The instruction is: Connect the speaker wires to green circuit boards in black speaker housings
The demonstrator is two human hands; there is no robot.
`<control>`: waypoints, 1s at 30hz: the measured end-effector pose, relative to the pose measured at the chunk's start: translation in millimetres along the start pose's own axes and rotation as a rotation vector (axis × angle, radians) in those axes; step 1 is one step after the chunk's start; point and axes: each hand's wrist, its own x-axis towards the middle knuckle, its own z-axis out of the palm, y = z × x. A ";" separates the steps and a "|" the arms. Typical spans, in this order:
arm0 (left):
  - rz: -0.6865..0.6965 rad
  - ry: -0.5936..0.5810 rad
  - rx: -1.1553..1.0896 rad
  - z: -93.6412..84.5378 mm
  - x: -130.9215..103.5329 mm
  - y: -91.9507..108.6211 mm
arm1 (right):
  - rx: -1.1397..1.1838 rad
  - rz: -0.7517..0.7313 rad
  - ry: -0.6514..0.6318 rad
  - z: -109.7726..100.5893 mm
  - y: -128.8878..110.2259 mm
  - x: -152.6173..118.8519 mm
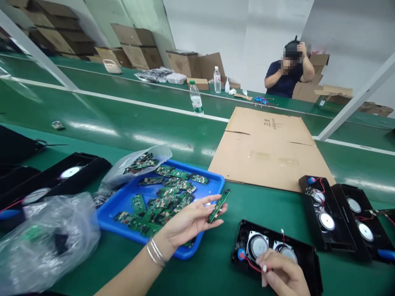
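Between the fingers of my left hand (193, 220) is a narrow green circuit board (218, 206), tilted up at the right edge of a blue tray (212, 181). The tray holds several similar circuit boards (168, 201). My right hand (282, 271) pinches a small white connector (264, 268) at the end of red wires (251, 265). Beneath that hand lies an open black speaker housing (304, 246) with two round speakers (258, 245) and a blue round part (241, 255). The fingers partly cover the second speaker.
More black speaker housings (336, 234) lie at the right and others (89, 164) at the left. Clear plastic bags (61, 230) flank the tray. A cardboard sheet (268, 152) leans behind. A bottle (196, 100) stands on the ledge; a person (286, 74) is at the far bench.
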 end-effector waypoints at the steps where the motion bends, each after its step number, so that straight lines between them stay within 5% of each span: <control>1: -0.031 -0.001 -0.069 -0.4 -4.5 -8.2 | -0.064 -0.023 -0.025 1.4 -1.3 0.5; 6: 0.009 0.060 -0.276 3.3 -9.7 -40.3 | -0.353 -0.003 0.065 11.4 -10.3 1.5; 12: -0.026 0.023 -0.277 7.9 -15.6 -68.7 | -0.652 -0.288 0.119 27.3 -13.8 10.5; 20: 0.039 -0.174 0.043 16.6 -31.6 -77.0 | -0.855 -0.458 0.204 44.1 -17.1 18.5; 30: 0.091 -0.190 0.123 10.5 -37.5 -88.6 | -0.850 -0.498 0.093 39.6 -17.4 15.5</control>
